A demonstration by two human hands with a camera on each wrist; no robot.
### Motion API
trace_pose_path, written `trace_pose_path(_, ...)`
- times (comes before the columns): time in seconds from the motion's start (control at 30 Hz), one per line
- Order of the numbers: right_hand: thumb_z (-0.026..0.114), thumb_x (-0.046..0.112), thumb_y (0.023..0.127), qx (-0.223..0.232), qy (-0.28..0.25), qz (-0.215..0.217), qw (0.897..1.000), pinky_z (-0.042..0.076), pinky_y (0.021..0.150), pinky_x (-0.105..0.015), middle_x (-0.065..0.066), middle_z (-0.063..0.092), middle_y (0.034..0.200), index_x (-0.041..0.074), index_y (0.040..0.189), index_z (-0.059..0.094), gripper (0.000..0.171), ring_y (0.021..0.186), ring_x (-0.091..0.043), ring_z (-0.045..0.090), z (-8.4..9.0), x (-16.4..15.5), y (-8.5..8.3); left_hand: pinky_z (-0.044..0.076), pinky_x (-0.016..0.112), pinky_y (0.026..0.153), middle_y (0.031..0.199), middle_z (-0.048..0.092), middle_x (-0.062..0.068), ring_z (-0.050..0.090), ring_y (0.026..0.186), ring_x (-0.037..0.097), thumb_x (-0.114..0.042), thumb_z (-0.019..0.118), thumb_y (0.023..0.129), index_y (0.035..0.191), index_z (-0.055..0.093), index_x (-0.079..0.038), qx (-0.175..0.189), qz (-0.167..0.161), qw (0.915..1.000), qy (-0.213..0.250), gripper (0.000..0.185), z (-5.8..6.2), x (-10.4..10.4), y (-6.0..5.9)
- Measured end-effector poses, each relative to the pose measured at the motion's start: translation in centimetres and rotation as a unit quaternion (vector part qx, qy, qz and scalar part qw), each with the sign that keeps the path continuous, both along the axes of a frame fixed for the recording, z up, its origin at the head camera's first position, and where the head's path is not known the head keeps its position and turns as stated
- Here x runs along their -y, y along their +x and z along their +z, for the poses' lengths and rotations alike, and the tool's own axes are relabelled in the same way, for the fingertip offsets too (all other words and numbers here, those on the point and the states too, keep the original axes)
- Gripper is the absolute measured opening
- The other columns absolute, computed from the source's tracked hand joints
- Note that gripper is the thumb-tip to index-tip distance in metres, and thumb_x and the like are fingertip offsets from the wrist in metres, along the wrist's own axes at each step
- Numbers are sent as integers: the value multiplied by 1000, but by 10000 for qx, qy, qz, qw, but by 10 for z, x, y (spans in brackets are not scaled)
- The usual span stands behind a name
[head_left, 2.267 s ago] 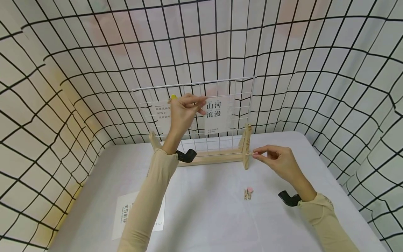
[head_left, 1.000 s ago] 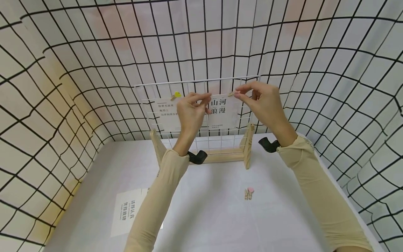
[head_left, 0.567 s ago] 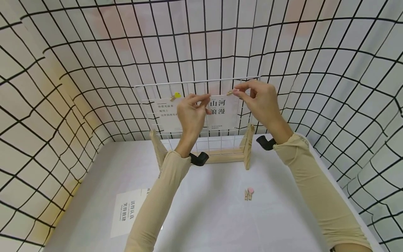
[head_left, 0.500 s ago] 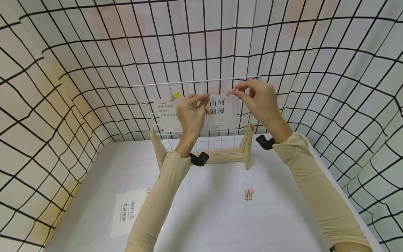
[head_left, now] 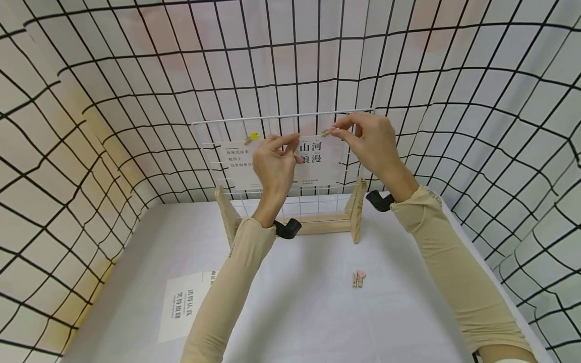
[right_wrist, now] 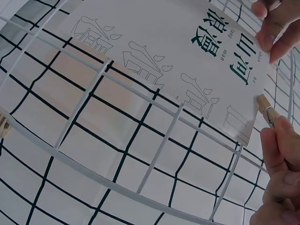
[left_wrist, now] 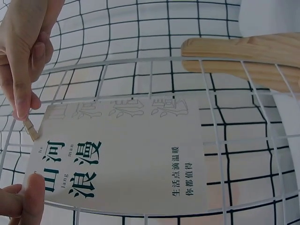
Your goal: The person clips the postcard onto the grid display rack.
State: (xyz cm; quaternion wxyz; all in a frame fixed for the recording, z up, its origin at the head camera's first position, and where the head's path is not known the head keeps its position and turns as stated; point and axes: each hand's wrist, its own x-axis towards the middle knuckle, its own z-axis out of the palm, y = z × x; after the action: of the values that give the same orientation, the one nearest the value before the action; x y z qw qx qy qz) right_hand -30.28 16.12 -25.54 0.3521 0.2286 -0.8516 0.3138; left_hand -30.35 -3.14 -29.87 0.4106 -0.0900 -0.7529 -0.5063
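Observation:
A white card [head_left: 328, 171] with dark green Chinese characters lies against a white wire grid panel [head_left: 345, 110]. My left hand [head_left: 274, 164] pinches its top edge near the left corner between thumb and finger. With thumb and fingertips, my right hand [head_left: 369, 141] pinches a small wooden clothespin [right_wrist: 266, 108]. The tip of that clothespin is at the card's top edge, as both wrist views show. A second card [head_left: 238, 164] hangs to the left under a clothespin with a yellow heart [head_left: 251, 137], partly hidden by my left hand.
The panel stands in a wooden base [head_left: 322, 227] on a white-covered table [head_left: 308, 312]. Two small clothespins [head_left: 357, 280], one with a pink heart, lie at the right front. More cards [head_left: 179, 307] lie at the left, partly behind my sleeve. Black wire mesh [head_left: 272, 65] surrounds the table.
My right hand has come up from beside the base to the card's top edge with the clothespin, then shifted slightly left. The left hand keeps hold of the card.

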Motion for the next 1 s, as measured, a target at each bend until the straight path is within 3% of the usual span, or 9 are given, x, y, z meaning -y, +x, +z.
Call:
trace_pose_path(0.27,79,18,92,99,-48,77,9999,22,49,-18,-14,80,87,4,97,81,15,54,-7,37,3,2,-2,47,28,67,82,74,7,72,54,19,-7,78,91,96,84,-10,10,68,10000,-26,9,-1,0,0)
trace_pose_path(0.4,78,19,93,457,-207,110,9987,35,54,-12,-13,80,88,4,96,81,16,63,-13,61,5,4,-4,47,28,63,82,74,7,72,53,19,-6,77,91,96,84,-9,-65,106,9999,-59,10,0,0,0)
trace_pose_path(0.5,78,18,94,677,-345,117,9970,39,56,-12,-13,80,88,3,96,81,16,75,-20,72,5,5,-5,45,26,57,82,74,8,72,53,18,-4,76,90,95,84,-9,-158,156,9997,-99,11,-1,-1,0)
trace_pose_path(0.67,77,18,94,842,-486,17,9953,30,49,-16,-17,80,86,2,95,81,16,76,-25,71,6,8,-5,43,21,53,83,74,8,73,55,17,-4,76,90,94,84,-8,-248,169,9995,-114,10,-1,-3,-2)
trace_pose_path(1.0,77,18,95,1079,-517,43,9928,30,50,-18,-16,80,87,3,96,81,15,74,-15,65,8,10,-6,46,30,56,83,77,3,71,63,17,-9,79,88,90,85,-13,-124,592,9980,-200,7,0,-1,-1)
